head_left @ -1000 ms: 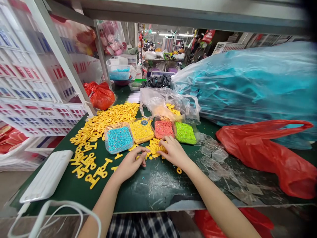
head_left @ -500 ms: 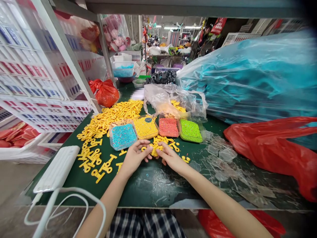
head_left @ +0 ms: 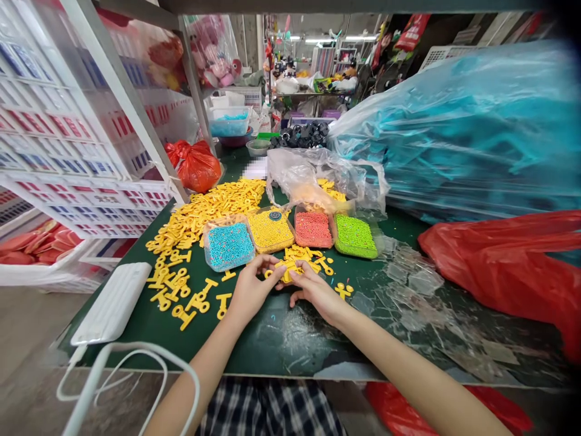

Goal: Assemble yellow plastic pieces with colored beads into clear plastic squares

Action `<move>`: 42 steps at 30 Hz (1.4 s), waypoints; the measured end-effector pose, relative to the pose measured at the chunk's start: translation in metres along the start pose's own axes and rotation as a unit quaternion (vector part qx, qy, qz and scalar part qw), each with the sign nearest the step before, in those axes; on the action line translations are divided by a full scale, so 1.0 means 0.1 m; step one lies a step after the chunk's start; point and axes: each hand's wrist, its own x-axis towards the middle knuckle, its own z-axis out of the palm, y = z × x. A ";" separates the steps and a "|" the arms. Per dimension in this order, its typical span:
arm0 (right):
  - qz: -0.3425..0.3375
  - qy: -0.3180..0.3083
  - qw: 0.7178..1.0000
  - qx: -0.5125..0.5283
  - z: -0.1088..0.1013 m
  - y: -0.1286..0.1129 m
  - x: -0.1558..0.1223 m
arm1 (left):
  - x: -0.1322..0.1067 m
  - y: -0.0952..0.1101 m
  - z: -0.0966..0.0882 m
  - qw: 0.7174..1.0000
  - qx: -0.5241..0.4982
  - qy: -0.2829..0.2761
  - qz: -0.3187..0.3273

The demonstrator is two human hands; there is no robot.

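My left hand (head_left: 252, 286) and my right hand (head_left: 311, 288) meet over the green table (head_left: 276, 339), fingers curled together around a small yellow plastic piece (head_left: 287, 274). Just beyond them stand small clear trays of beads: blue (head_left: 228, 244), yellow (head_left: 271, 230), red (head_left: 313, 229) and green (head_left: 354, 235). Several loose yellow key-shaped pieces (head_left: 313, 259) lie in front of the trays. A big heap of the same yellow pieces (head_left: 206, 215) spreads to the left.
A white power bank (head_left: 113, 303) with a cable lies at the front left. Clear plastic scraps (head_left: 411, 290) lie to the right, beside a red bag (head_left: 503, 266) and a large blue plastic-wrapped bundle (head_left: 463, 127). A crumpled clear bag (head_left: 313, 175) sits behind the trays. White crates (head_left: 68, 139) stand at left.
My hands drew together and back from the trays, both closing on a yellow piece. The view shifted slightly upward and to the left.
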 end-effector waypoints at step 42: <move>-0.220 0.065 0.581 -0.781 -0.05 0.03 0.18 | 0.91 0.12 -0.86 0.865 0.480 -0.121 0.083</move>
